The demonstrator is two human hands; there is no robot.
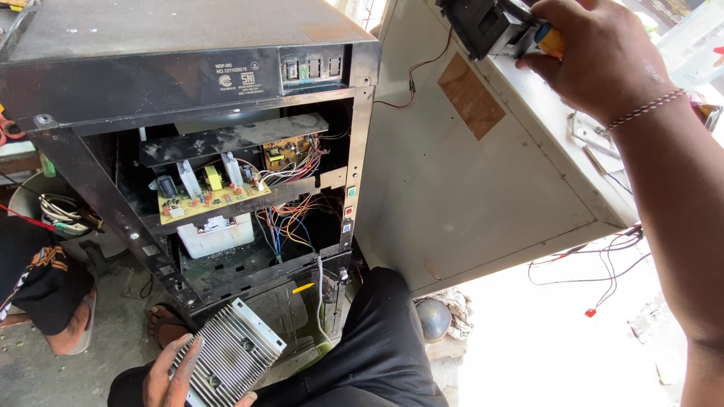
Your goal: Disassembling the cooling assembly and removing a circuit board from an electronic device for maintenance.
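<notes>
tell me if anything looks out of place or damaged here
The black metal appliance cabinet stands open with its panel off, yellow circuit board and tangled coloured wires exposed. The ribbed silver heatsink lies outside it, under the left hand.

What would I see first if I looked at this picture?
First you'd spot the big black cabinet with its side open, showing a yellow circuit board and tangled coloured wires in the middle. Bottom left, the left hand holds a ribbed silver metal block. Top right, the right hand grips a black part.
</notes>
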